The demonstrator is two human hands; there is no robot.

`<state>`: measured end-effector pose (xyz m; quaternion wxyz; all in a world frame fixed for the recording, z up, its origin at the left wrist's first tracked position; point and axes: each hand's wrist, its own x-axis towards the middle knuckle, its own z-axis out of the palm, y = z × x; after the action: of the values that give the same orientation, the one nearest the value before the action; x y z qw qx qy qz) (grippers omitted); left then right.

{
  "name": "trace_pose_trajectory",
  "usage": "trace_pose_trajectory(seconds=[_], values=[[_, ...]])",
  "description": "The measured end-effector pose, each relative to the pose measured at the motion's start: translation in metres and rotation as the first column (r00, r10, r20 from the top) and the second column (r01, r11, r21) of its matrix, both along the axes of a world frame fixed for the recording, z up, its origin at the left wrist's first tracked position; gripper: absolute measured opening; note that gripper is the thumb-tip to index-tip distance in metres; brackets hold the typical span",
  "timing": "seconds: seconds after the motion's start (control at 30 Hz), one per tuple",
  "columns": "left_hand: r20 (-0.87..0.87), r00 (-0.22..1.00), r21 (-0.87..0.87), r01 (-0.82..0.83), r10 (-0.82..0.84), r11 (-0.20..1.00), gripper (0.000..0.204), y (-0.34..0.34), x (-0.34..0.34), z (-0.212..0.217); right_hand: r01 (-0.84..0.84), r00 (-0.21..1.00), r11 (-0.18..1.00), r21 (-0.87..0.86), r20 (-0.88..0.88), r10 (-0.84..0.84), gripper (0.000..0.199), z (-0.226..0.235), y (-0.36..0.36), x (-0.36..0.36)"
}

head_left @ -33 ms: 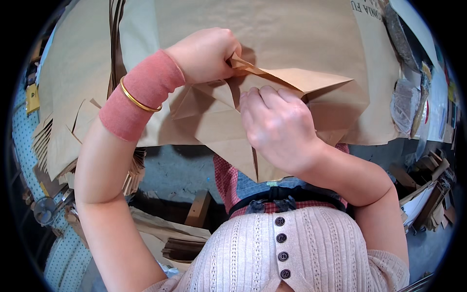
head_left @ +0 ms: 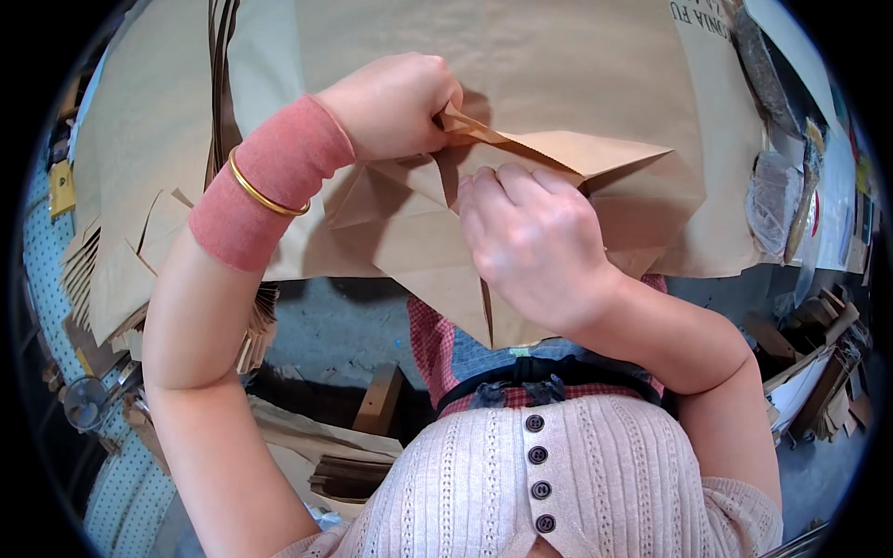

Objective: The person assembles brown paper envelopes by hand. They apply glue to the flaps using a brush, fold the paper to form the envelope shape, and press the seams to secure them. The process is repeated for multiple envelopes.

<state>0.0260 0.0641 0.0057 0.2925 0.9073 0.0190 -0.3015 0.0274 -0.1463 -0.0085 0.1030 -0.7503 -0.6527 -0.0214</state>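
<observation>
A brown paper bag [head_left: 409, 251], partly folded, lies on a wide sheet of brown paper [head_left: 521, 56] in front of me. My left hand [head_left: 395, 102] is closed on a folded flap [head_left: 577, 153] at the bag's upper edge, pinching its corner. My left wrist carries a pink band and a gold bangle [head_left: 265, 191]. Just below the flap, my right hand [head_left: 530, 242] presses fingers-down on the bag's creased middle. The bag's lower point hangs over the table edge toward my lap.
A stack of cut brown paper pieces [head_left: 102, 270] sits at the left edge, with dark paper strips [head_left: 220, 84] above it. Plastic-wrapped clutter [head_left: 772, 195] lies at the right. Wooden pieces [head_left: 819, 325] and a wooden block [head_left: 381, 400] are on the floor below.
</observation>
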Motion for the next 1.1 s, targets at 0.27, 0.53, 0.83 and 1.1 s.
trace_pose_trajectory(seconds=[0.27, 0.53, 0.83, 1.1], values=[[0.208, 0.961, 0.347, 0.102, -0.183, 0.932, 0.020, 0.005, 0.006, 0.000, -0.022, 0.996, 0.990, -0.140, 0.082, 0.033, 0.030, 0.014, -0.001, -0.011], [0.508, 0.832, 0.061, 0.224, -0.223, 0.973, 0.015, -0.018, 0.007, 0.018, -0.097, 0.991, 0.973, -0.208, -0.113, 0.075, 0.032, 0.022, -0.001, 0.002], [0.638, 0.766, 0.413, -0.255, -0.078, 0.875, 0.011, -0.014, 0.022, -0.015, -0.227, 0.957, 0.963, -0.147, 0.147, 0.248, 0.052, 0.006, -0.026, 0.021], [0.162, 0.866, 0.469, 0.354, -0.473, 0.809, 0.012, -0.108, -0.037, 0.005, -0.030, 0.994, 0.536, -0.844, 0.031, 0.104, 0.062, 0.058, -0.009, 0.060]])
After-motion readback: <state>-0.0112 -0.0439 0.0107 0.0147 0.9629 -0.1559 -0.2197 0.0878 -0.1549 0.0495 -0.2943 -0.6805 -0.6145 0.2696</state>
